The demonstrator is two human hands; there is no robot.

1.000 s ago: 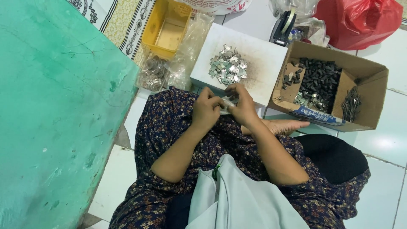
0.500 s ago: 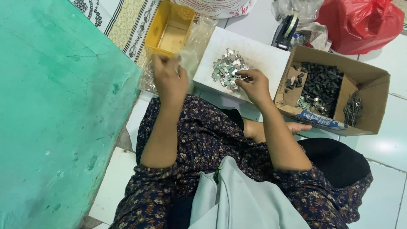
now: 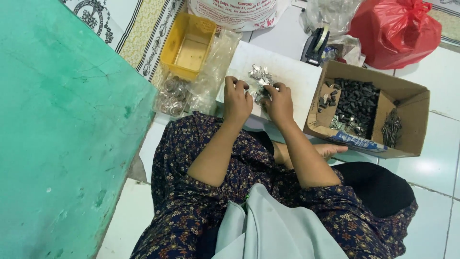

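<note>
A pile of small shiny metal pieces [image 3: 258,76] lies on a white board [image 3: 297,79] in front of my lap. My left hand [image 3: 237,101] rests at the pile's left edge with its fingers curled down; what they hold is hidden. My right hand [image 3: 278,103] is at the pile's near side, with its fingertips pinched on some of the metal pieces. The two hands almost touch.
An open cardboard box [image 3: 405,98] of dark parts stands at the right. A yellow tub [image 3: 188,45] and clear bags of metal rings [image 3: 173,96] lie at the left, beside a green surface [image 3: 62,124]. A red bag [image 3: 397,31] and a tape dispenser [image 3: 316,45] sit behind.
My left hand reached out to the clear bags by the yellow tub, then came back to the pile. My right hand moved from my lap up to the pile.
</note>
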